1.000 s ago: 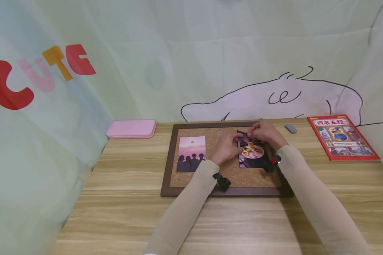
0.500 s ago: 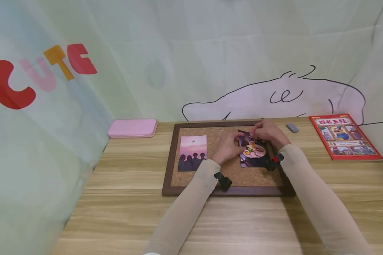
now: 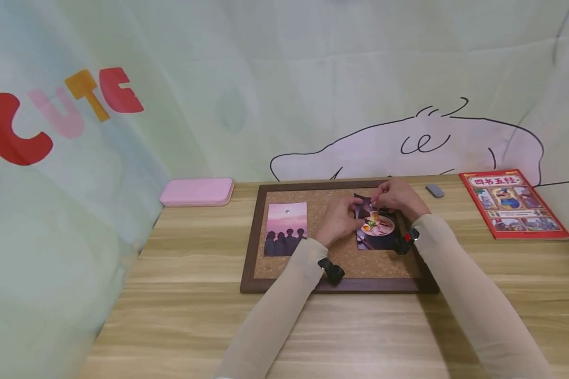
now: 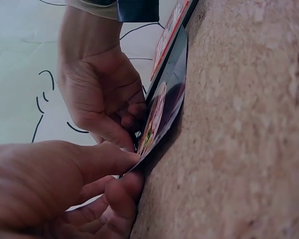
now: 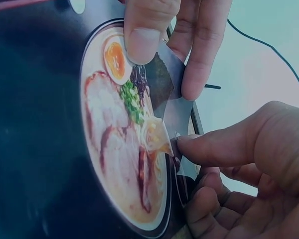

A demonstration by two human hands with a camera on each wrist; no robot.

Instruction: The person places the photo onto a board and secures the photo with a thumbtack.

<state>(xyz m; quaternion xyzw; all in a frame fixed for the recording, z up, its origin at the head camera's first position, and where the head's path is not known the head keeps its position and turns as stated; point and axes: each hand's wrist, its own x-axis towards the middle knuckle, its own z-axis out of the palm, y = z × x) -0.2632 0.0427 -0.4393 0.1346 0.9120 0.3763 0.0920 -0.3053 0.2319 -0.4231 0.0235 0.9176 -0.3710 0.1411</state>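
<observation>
A dark photo of a ramen bowl (image 3: 378, 239) lies over the right part of a framed corkboard (image 3: 289, 267). My left hand (image 3: 337, 220) pinches its left edge, thumb (image 4: 109, 162) on the printed face and fingers behind. In the left wrist view the photo bows up from the cork along that edge. My right hand (image 3: 398, 199) is at the photo's top, its thumb and fingers pinching a small clear thumbtack (image 5: 177, 136), mostly hidden by the fingertips. To the left, a pink photo of silhouetted people (image 3: 286, 226) hangs from a silver thumbtack (image 3: 287, 212).
A pink case (image 3: 197, 192) lies at the back left of the wooden table (image 3: 180, 295). Behind the board's right corner is a small grey eraser-like block (image 3: 434, 190). A red book (image 3: 514, 205) lies at the right. A printed curtain (image 3: 284, 95) stands close behind the table.
Both hands stay at the ramen photo with nearly the same grip. The whole view has shifted slightly; the right fingers make only a small movement at the photo's top.
</observation>
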